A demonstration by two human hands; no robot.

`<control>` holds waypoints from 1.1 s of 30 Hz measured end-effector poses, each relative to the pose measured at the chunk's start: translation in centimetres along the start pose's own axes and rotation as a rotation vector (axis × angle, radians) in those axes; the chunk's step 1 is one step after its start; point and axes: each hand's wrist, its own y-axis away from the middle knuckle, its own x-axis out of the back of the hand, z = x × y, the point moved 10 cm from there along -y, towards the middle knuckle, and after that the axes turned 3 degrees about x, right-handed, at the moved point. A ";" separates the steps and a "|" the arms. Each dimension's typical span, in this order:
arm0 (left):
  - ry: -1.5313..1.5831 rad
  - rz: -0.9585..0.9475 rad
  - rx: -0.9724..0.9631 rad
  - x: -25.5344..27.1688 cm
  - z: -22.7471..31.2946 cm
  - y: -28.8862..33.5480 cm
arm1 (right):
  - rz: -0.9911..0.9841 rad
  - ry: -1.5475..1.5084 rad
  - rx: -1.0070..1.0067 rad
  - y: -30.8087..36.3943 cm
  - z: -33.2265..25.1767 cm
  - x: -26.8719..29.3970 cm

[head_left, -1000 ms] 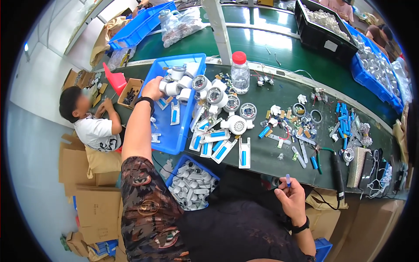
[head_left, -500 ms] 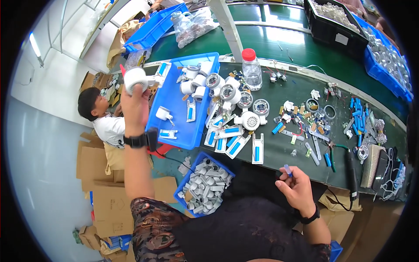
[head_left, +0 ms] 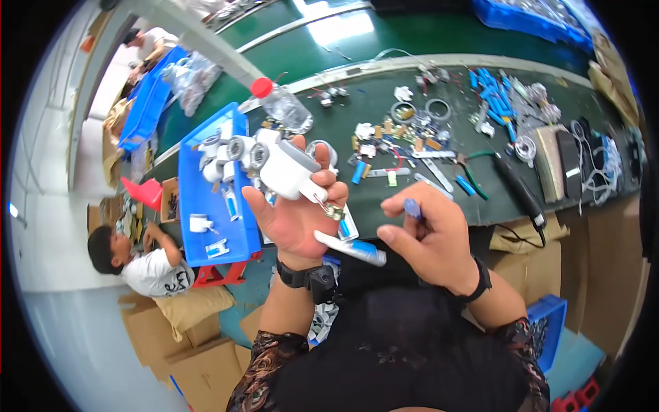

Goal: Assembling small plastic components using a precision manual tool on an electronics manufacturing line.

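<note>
My left hand (head_left: 292,230) is palm up in front of my chest, its fingers curled around a white round fan head (head_left: 287,170). Thin wires and a small circuit board (head_left: 334,211) come out of the fan head's neck. A white handle shell (head_left: 353,248) with a blue cell in it hangs below, beside the left palm. My right hand (head_left: 439,240) is close by on the right, pinching a small blue-purple piece (head_left: 412,208) between thumb and fingers. Most of that piece is hidden, so its kind does not show.
A blue tray (head_left: 189,220) of white fan parts stands at the left. A red-capped clear bottle (head_left: 287,110), loose small parts, green-handled pliers (head_left: 473,180), a black corded tool (head_left: 519,192) and blue cells (head_left: 495,96) lie on the bench. A person (head_left: 147,264) sits at the far left.
My left hand has brought the fan head from above the blue tray to in front of me. My right hand has come up and inward, still pinching the blue-purple piece. The view has turned.
</note>
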 end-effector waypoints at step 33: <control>-0.008 -0.104 0.072 0.7 -5.6 -0.2 | 0.169 0.460 0.446 1.9 0.5 -0.6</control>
